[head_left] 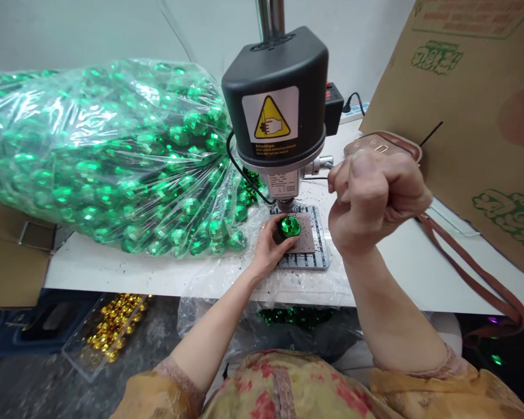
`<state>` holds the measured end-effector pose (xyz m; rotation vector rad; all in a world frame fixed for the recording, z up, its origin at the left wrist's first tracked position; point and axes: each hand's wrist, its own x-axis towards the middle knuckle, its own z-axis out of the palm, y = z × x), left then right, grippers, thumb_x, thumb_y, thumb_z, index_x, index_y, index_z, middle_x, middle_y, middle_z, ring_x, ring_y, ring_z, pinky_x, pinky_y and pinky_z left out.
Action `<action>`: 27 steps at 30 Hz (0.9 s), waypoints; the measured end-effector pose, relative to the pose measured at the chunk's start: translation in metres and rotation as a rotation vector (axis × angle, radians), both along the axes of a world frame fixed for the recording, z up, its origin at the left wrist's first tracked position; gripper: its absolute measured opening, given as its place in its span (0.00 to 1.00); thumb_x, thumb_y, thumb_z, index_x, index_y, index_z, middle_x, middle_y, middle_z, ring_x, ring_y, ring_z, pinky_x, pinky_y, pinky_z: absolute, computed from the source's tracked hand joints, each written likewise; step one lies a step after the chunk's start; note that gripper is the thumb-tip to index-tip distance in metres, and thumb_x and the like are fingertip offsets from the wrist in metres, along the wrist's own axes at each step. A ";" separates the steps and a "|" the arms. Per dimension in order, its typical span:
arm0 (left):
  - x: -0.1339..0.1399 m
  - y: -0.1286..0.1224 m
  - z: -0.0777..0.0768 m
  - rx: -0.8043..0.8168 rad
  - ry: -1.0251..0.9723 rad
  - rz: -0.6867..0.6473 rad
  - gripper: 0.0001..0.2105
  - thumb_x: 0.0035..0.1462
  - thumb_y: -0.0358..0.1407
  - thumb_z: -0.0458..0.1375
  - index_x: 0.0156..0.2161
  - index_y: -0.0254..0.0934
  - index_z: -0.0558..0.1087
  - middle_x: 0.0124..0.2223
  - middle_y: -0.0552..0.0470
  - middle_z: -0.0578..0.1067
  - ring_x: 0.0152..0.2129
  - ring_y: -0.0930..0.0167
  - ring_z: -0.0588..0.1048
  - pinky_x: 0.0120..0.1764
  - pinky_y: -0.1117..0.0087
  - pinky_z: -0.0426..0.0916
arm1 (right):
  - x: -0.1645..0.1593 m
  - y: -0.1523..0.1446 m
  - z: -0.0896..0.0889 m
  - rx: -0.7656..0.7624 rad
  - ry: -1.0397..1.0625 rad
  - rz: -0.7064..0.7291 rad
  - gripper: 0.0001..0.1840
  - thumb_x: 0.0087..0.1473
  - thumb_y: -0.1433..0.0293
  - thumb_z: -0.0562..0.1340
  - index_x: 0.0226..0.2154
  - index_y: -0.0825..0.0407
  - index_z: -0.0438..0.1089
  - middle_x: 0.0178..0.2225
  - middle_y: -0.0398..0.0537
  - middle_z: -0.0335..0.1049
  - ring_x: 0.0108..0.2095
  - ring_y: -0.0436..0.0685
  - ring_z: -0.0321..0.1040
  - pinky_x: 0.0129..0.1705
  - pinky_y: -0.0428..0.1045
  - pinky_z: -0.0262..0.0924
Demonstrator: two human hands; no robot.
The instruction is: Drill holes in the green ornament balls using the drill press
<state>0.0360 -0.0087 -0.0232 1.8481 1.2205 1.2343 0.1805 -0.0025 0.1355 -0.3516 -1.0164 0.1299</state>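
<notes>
Holding a green faceted ball [290, 227] in the left hand [268, 247], directly beneath the chuck [285, 205] of a black drill press [275, 75], presumably to keep it from rolling or turning under the tool. Resting, apparently, on a brown board [306, 237] laid over the slotted base plate [323, 253], most likely to spare the metal. Lying between thumb [289, 242] and curled fingers: bounded by the thumb at the near side, by the fingers at the left and behind, yet exposed on top and at the right, perhaps to leave a clear path from above. Spread narrowly, to about the girth of the ball, in the left hand; folded into a tight fist in the right hand [378, 195]. Positioned beside the silver shaft [324, 164] of the press, probably to work a lever; impossible to tell, with the inside of the fist hidden, whether actually gripping one.
</notes>
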 end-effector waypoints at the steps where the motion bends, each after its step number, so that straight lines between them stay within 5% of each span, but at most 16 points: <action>1: 0.000 0.000 0.000 0.005 0.001 0.003 0.26 0.57 0.43 0.70 0.58 0.40 0.72 0.56 0.43 0.77 0.55 0.58 0.74 0.58 0.56 0.69 | 0.000 0.000 -0.001 0.016 0.003 0.008 0.27 0.61 0.67 0.62 0.19 0.52 0.46 0.17 0.37 0.43 0.18 0.42 0.43 0.24 0.48 0.44; 14: 0.000 0.000 -0.001 0.009 0.012 0.006 0.26 0.56 0.43 0.71 0.57 0.40 0.72 0.56 0.43 0.77 0.55 0.58 0.75 0.57 0.56 0.69 | 0.001 0.002 -0.013 0.062 0.005 -0.086 0.26 0.58 0.70 0.61 0.18 0.52 0.44 0.16 0.37 0.43 0.17 0.43 0.42 0.20 0.48 0.47; 27: 0.001 -0.001 -0.001 0.017 0.015 0.012 0.26 0.57 0.44 0.70 0.58 0.40 0.71 0.57 0.43 0.77 0.55 0.58 0.75 0.58 0.56 0.69 | 0.007 0.001 -0.024 0.105 -0.085 -0.027 0.24 0.58 0.73 0.59 0.19 0.52 0.44 0.17 0.36 0.47 0.18 0.43 0.47 0.22 0.48 0.50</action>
